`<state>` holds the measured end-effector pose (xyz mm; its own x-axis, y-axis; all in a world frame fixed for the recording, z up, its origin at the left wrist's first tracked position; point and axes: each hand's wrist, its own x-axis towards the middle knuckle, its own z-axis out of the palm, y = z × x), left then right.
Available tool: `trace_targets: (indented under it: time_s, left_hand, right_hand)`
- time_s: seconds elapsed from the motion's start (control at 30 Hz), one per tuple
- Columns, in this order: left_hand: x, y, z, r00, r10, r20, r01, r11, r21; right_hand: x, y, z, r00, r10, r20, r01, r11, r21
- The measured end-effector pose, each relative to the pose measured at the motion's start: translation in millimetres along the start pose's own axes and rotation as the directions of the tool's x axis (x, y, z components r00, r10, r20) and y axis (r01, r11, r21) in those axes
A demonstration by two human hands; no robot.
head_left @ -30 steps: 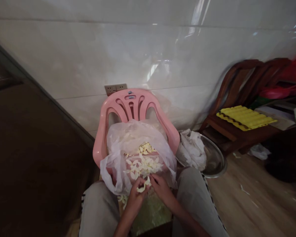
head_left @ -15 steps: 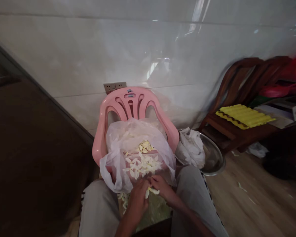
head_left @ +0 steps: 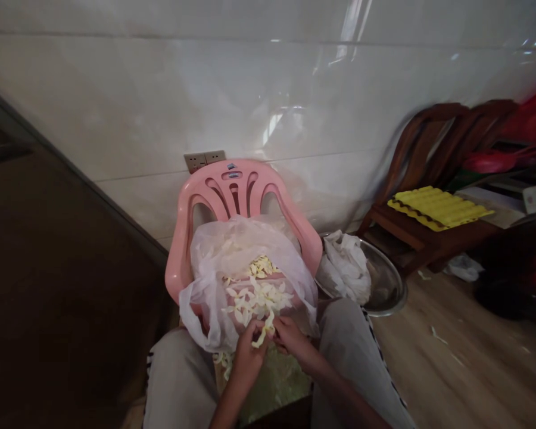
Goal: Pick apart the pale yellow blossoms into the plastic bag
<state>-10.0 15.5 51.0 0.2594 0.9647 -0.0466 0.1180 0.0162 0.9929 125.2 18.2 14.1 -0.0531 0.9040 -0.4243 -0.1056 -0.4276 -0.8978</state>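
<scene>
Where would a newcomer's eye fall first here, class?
The pink chair stands out centrally before the pale wall, a whitish plastic bag on it. A yellow tray lies on a wooden chair at right. Lower centre, the left hand and right hand have a pale flower between them.

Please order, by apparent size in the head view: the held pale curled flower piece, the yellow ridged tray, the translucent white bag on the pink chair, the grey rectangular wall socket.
1. Translucent white bag
2. Yellow ridged tray
3. Grey rectangular wall socket
4. Pale curled flower piece
</scene>
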Motion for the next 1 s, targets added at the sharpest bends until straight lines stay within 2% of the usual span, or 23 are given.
trace_targets:
  time_s: [0.13,0.43,0.73,1.0]
  left_hand:
    - [5,-3,0.0,0.994,-0.104,-0.045,0.095,0.981,-0.168]
    - [12,-8,-5.7,0.946,-0.265,-0.188,0.203,0.933,-0.296]
    - [18,-20,-5.4,0.928,-0.286,-0.238,0.201,0.924,-0.327]
    - [18,-32,-7.3,0.947,-0.261,-0.185,0.186,0.919,-0.347]
  right_hand:
    - [4,-1,-1,0.998,0.061,0.012,-0.062,0.995,0.078]
    - [-3,-10,2,0.997,-0.052,0.049,0.052,0.999,-0.005]
    - [-10,-20,5,0.979,-0.177,0.105,0.184,0.981,-0.066]
    - [-10,-19,4,0.979,-0.17,0.114,0.178,0.982,-0.063]
